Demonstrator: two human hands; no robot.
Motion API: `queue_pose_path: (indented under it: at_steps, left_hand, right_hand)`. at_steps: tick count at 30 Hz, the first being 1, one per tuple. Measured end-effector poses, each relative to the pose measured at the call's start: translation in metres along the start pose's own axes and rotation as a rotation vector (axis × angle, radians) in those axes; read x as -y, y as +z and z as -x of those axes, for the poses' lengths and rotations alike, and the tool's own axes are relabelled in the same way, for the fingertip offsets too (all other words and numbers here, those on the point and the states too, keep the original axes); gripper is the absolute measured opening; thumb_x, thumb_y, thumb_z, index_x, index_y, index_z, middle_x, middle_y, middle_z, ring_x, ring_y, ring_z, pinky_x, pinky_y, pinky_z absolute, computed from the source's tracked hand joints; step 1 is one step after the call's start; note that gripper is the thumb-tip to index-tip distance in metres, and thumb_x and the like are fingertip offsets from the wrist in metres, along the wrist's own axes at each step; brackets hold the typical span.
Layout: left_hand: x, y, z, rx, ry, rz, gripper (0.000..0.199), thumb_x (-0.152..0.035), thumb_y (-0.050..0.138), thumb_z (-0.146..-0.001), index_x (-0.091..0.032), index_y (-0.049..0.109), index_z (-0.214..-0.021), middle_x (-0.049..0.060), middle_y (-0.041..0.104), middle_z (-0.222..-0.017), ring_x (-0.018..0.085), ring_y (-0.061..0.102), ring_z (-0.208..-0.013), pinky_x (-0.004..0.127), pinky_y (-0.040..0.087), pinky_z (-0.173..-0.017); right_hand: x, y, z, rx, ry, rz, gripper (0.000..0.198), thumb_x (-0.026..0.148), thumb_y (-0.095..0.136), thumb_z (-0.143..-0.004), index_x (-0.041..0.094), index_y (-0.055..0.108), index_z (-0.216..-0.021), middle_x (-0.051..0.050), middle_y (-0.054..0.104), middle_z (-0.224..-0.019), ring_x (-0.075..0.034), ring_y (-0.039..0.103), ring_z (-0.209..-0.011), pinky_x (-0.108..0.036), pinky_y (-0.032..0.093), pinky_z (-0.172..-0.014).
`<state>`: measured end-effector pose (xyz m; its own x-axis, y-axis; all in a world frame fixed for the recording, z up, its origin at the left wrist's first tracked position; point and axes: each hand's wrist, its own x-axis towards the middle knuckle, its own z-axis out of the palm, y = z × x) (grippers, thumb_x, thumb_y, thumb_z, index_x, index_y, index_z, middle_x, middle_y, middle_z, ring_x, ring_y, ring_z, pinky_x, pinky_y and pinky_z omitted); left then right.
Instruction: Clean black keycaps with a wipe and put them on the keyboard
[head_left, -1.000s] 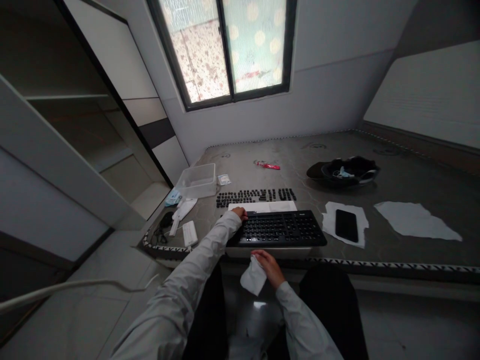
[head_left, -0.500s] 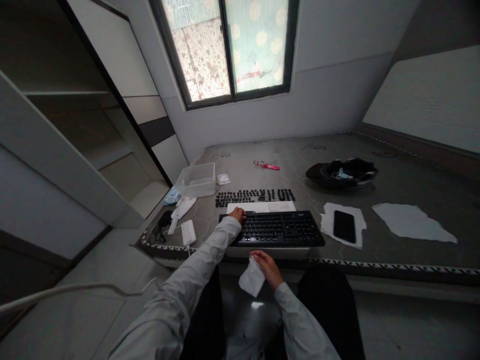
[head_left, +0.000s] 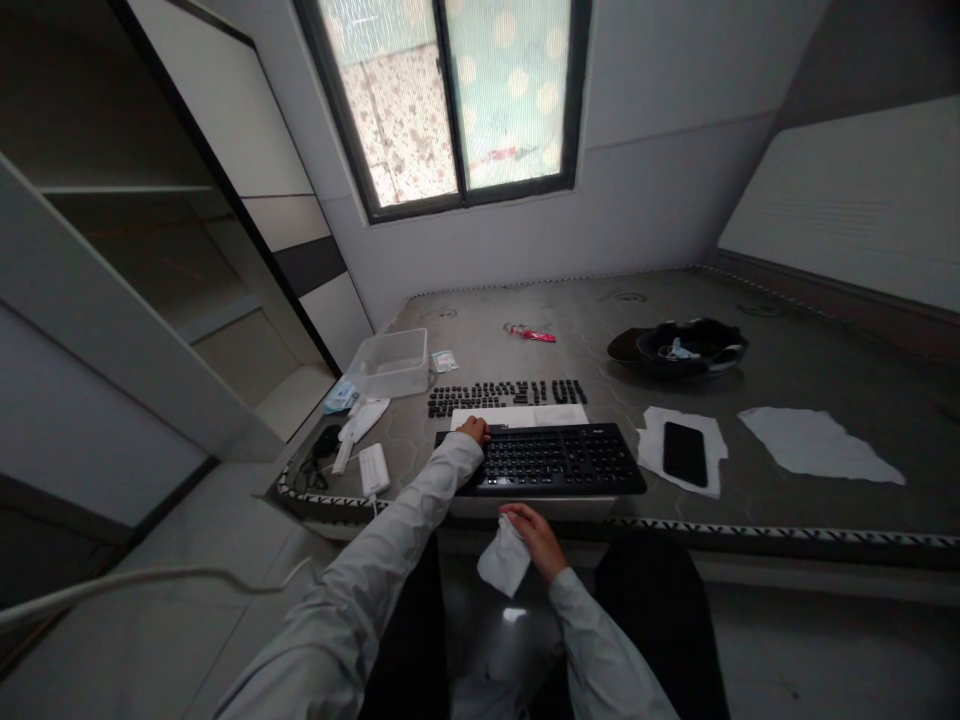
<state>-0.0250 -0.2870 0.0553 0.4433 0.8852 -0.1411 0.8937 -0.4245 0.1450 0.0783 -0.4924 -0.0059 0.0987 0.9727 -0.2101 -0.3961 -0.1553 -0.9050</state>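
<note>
A black keyboard [head_left: 559,460] lies near the front edge of the covered surface, part of it over a white sheet [head_left: 517,416]. At its upper left corner is my left hand [head_left: 474,430], fingers curled over the far edge and gripping it. The forearm hides the keyboard's left end. In front of the edge, below the keyboard, my right hand [head_left: 536,537] pinches a white tissue [head_left: 504,560] that hangs down. Behind the sheet, many loose black keycaps [head_left: 510,392] are laid out in rows.
Left of the keyboard are a clear plastic box [head_left: 390,362], a small packet [head_left: 444,361] and a white power strip [head_left: 373,470]. To its right, a phone [head_left: 684,453] rests on white paper near another paper sheet [head_left: 821,445]. Farther back are a black cap [head_left: 679,350] and a red tool [head_left: 532,334].
The view has shifted slightly. Both hands hold nearly the same places, the left at the keyboard and the right with the tissue.
</note>
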Motion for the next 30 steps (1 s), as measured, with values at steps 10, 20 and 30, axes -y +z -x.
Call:
queue_pose_path:
  at_steps: [10, 20, 30]
  left_hand:
    - [-0.013, -0.017, -0.004, 0.109, 0.013, -0.076, 0.032, -0.03, 0.055, -0.084, -0.017, 0.053, -0.113, 0.008, 0.054, -0.119, 0.021, 0.057, -0.098, 0.042, 0.049, -0.083]
    - [-0.016, -0.028, -0.009, 0.178, 0.086, -0.079, 0.029, -0.029, 0.055, -0.084, -0.018, 0.056, -0.111, 0.008, 0.056, -0.118, 0.021, 0.055, -0.105, 0.044, 0.046, -0.089]
    - [-0.013, -0.031, 0.012, 0.116, 0.118, -0.046, 0.03, -0.029, 0.054, -0.084, -0.022, 0.057, -0.113, 0.007, 0.056, -0.122, 0.021, 0.055, -0.107, 0.041, 0.045, -0.091]
  right_hand:
    - [0.0, -0.001, 0.0, 0.012, -0.004, -0.01, 0.031, 0.046, 0.071, -0.061, 0.02, 0.069, -0.078, 0.0, 0.064, -0.065, -0.014, 0.053, -0.06, -0.026, 0.039, -0.059]
    - [0.004, -0.001, 0.002, 0.008, -0.015, -0.026, 0.033, 0.047, 0.071, -0.06, 0.02, 0.068, -0.078, 0.0, 0.064, -0.064, -0.014, 0.053, -0.057, -0.026, 0.038, -0.056]
    - [0.002, -0.002, 0.001, -0.008, -0.014, -0.047, 0.033, 0.046, 0.071, -0.06, 0.021, 0.067, -0.08, 0.0, 0.064, -0.065, -0.015, 0.053, -0.058, -0.026, 0.038, -0.054]
